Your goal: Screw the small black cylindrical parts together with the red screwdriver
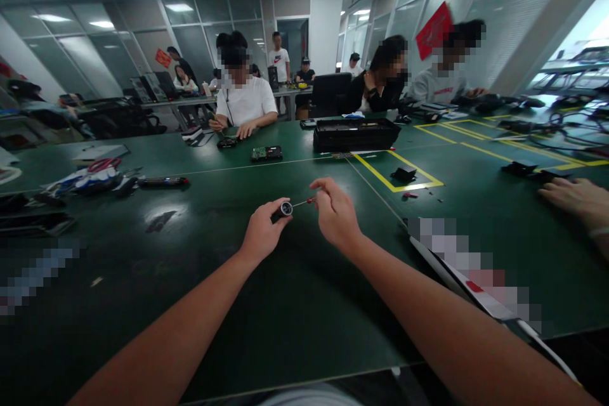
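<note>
Above the green table (223, 330), my left hand (261, 231) is closed around a short dark cylinder with a silver-rimmed round end (286, 209). That end faces up and toward me; I cannot make out what is inside it. My right hand (337, 216) pinches the red handle of a thin screwdriver (311, 200). Its slim metal shaft points left, with the tip at or very near the cylinder's rim; whether they touch I cannot tell. Much of the cylinder is hidden behind my left fingers.
A long black casing (356, 136) stands beyond my hands, near a green circuit board (266, 153). A black part (403, 174) lies within yellow tape. At left are a dark pen-shaped tool (164, 182) and gloves (95, 179). A co-worker's hand (575, 200) rests at right.
</note>
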{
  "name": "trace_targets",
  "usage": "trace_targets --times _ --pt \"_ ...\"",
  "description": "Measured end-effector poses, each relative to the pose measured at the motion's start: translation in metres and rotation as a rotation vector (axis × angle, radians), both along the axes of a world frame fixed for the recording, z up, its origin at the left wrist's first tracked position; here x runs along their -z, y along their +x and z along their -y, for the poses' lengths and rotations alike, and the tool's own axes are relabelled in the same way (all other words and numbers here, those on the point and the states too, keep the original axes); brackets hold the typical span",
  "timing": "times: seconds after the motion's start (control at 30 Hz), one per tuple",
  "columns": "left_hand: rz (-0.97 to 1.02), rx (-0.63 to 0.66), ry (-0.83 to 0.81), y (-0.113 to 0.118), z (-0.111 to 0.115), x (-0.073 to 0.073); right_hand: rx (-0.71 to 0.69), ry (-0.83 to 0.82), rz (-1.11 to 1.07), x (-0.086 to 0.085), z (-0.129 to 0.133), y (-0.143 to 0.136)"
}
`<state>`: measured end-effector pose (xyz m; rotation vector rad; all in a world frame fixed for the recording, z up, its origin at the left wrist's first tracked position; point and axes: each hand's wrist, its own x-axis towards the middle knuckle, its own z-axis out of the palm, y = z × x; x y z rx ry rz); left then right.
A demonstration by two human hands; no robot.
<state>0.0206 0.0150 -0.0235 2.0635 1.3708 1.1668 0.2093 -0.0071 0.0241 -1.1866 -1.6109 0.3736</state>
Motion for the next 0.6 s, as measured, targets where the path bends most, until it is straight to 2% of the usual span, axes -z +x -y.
trace_targets --times 0.23,0.6 --pt "-0.063 -0.019 -0.027 0.0003 0.0017 -0.0017 0.06 -0.038 0.031 0.0015 -0.0038 -0.0014" --pt "-0.092 -0.043 -0.028 0.0001 0.0017 -0.0009 0.038 -0.078 0.029 0.0054 -0.0074 0.0001"
